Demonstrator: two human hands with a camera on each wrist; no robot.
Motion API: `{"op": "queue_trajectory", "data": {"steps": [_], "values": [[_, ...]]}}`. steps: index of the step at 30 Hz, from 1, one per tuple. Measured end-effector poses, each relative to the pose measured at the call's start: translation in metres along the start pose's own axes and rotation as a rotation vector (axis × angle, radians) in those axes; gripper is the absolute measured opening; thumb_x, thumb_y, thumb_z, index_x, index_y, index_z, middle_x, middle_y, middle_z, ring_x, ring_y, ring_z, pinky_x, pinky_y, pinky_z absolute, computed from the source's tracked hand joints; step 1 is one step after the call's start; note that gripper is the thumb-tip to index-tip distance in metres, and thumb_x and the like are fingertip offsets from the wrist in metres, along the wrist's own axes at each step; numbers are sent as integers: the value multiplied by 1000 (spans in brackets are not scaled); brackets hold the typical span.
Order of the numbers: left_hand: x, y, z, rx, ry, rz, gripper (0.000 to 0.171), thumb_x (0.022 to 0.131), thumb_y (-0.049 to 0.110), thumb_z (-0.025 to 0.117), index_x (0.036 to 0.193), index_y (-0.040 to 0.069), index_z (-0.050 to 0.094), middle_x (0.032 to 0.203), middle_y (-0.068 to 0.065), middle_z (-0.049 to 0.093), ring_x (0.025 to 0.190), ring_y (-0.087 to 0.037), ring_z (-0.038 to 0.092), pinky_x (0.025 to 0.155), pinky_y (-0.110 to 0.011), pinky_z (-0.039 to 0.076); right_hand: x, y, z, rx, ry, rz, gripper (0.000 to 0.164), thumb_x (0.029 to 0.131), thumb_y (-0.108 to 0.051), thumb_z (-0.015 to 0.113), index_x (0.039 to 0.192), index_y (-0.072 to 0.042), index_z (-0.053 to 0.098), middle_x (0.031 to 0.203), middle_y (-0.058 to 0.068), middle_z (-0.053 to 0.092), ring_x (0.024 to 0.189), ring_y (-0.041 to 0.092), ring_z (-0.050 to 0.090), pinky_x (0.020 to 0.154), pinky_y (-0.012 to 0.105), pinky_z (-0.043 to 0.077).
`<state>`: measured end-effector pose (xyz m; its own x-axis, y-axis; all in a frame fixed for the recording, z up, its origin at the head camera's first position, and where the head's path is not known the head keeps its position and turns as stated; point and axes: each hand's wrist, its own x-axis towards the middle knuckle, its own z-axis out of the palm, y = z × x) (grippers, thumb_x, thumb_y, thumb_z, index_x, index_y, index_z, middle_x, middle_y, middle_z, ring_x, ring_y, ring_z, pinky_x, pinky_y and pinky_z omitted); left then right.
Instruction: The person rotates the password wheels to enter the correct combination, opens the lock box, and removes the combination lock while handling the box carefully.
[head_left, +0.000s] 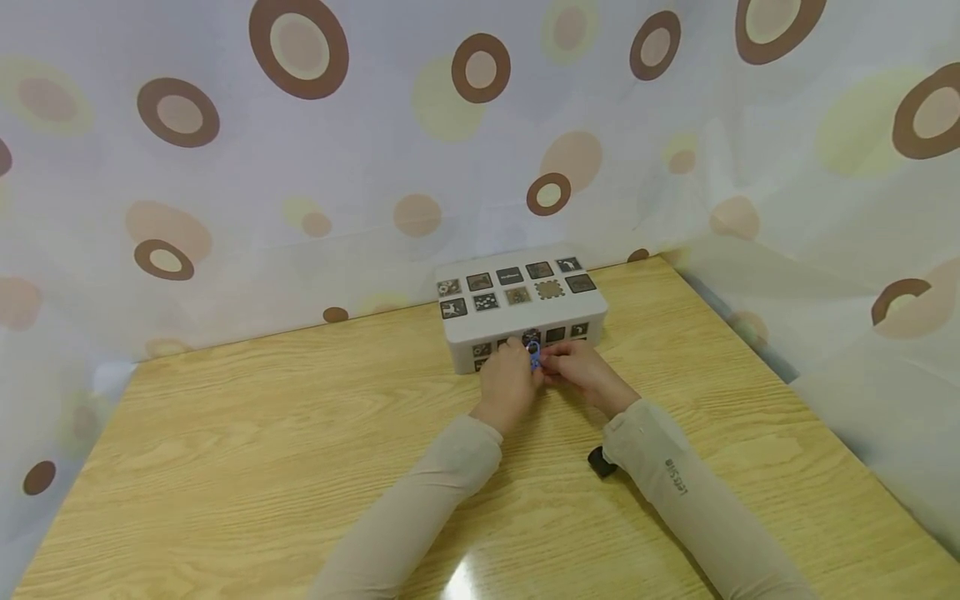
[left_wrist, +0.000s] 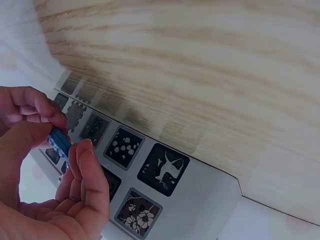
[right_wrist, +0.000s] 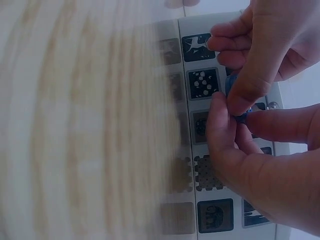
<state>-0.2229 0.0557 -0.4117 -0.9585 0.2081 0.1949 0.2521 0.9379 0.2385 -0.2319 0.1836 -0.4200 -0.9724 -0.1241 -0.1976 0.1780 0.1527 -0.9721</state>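
Observation:
A small blue padlock [head_left: 535, 360] is at the front of a white box [head_left: 517, 318] printed with dark picture squares. In the left wrist view, a row of small dials shows along the padlock [left_wrist: 60, 142]. My left hand [head_left: 506, 382] pinches it between thumb and fingers from the left. From the right, my right hand [head_left: 588, 375] grips its other side with thumb and fingertips. Close by, a small metal knob [right_wrist: 272, 105] shows at the box edge. Fingers hide part of the padlock; whether its shackle is fastened I cannot tell.
The box stands at the back of a wooden table [head_left: 262, 450], close to a hanging sheet [head_left: 360, 167] with circle patterns. More sheeting runs along the right edge. Beside the right sleeve is a small black item [head_left: 602, 462].

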Motion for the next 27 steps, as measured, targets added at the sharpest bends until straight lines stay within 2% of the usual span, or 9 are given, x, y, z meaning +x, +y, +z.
{"op": "queue_trajectory", "data": {"steps": [8,14,27], "values": [[2,0,-2,-25,-8,-1,33,83,28,74,92,1,56,84,-13,65,76,-26,66,62,-34,54,0,-1,0,9,7,13,30,96,3,49,116,25,48,96,14,57,68,4,57,66,19,53],[2,-4,1,-81,-32,-22,34,82,27,75,92,0,57,83,-14,65,75,-27,66,62,-36,54,2,1,1,-8,1,22,29,96,4,49,116,25,49,93,11,59,68,4,56,66,19,52],[4,-6,1,-149,25,-2,38,76,28,81,89,1,56,81,-14,66,76,-30,67,62,-39,54,1,-3,-2,3,-5,25,30,95,6,48,118,26,48,92,11,58,68,4,57,67,19,52]]}}
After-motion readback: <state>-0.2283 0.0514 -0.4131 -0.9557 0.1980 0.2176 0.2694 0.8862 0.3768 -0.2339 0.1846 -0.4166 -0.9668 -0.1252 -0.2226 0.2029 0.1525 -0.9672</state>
